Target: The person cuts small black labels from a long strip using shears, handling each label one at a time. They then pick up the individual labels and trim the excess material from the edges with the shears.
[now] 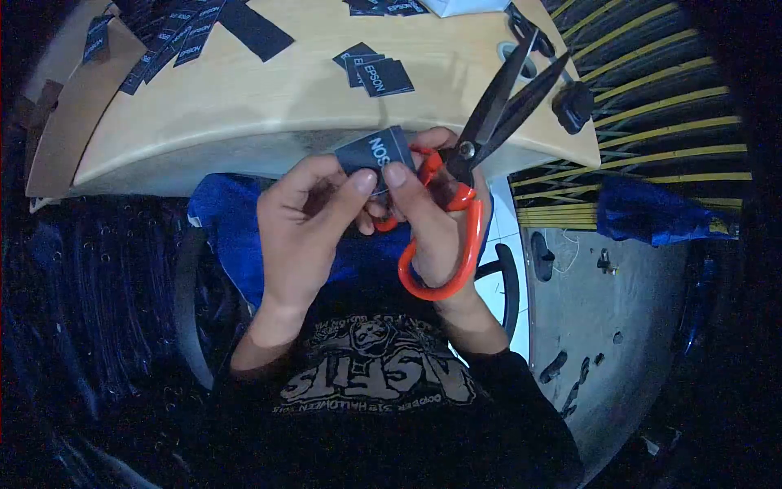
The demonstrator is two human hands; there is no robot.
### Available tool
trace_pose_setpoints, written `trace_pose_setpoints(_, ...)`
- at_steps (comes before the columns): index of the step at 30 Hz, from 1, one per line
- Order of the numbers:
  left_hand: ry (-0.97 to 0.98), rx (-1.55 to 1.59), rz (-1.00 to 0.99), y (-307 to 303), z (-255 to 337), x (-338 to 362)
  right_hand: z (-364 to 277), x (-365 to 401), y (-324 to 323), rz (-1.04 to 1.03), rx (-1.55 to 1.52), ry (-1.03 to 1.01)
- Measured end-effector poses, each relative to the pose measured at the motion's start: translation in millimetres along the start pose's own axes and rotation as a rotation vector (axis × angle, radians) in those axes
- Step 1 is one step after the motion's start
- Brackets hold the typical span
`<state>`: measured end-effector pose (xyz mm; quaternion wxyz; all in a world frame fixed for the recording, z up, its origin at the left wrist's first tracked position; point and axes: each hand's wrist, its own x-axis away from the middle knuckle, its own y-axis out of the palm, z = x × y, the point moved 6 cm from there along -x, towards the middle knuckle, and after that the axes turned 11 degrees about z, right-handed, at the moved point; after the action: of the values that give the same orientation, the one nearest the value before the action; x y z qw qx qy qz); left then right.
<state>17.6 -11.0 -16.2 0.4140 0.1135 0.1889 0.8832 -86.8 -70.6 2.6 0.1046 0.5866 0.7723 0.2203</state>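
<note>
Left hand [305,216] and right hand [440,232] together, pinching dark EPSON label [371,155] before the table edge; red-handled scissors [481,147] hang on right, blades spread over tabletop [269,90]. Label pile [375,75] beyond; thumbs hide some lettering

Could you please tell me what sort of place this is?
Probably a small workshop: large scissors hang on the right hand, EPSON labels lie on the table, and a folding gate stands nearby.
</note>
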Motion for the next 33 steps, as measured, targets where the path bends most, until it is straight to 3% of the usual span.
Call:
trace_pose_setpoints(1,-0.004,-0.031,0.029,-2,3,0,-1,-1,-8,0.048,0.158,-0.060)
trace_pose_setpoints(4,0.019,-0.111,0.019,-6,10,-2,-2,-3,-9,0.021,0.221,-0.131)
trace_pose_setpoints(15,0.078,-0.088,0.134,0,12,2,1,7,-3,0.049,0.091,-0.124)
trace_pose_setpoints(17,0.100,-0.041,0.147,-1,19,0,-4,14,-5,-0.102,0.321,-0.262)
trace_pose_setpoints(21,0.125,0.051,0.144,4,31,-3,12,35,-17,-0.196,0.549,-0.126)
trace_pose_setpoints(25,0.144,0.049,0.187,8,35,-5,15,54,-17,-0.215,0.685,-0.144)
trace_pose_setpoints(30,0.199,-0.044,0.210,9,33,0,10,58,-14,-0.246,0.706,-0.229)
trace_pose_setpoints(33,0.230,-0.044,0.217,11,38,3,9,57,-14,-0.244,0.706,-0.138)
